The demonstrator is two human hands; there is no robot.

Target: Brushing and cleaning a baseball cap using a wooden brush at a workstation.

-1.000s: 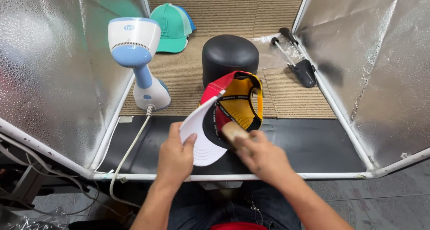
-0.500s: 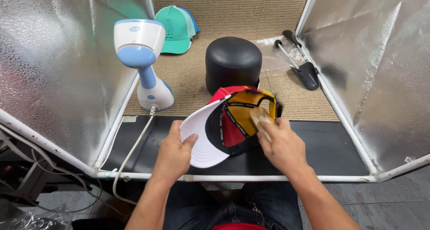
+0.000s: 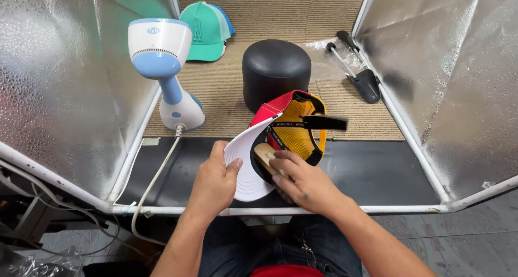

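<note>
Two hands grip one cap [image 3: 288, 131] (brim [image 3: 245, 163] left, brush [image 3: 265, 155] right).

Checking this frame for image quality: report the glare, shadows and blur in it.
Head view: the foil walls throw speckled glare, with a green tint at top left near the green cap; light is even and shadows soft, darkest beside the black dome; left hand, right hand and the cap they hold are sharp; wide-angle bending shows along the frame rails.
</note>
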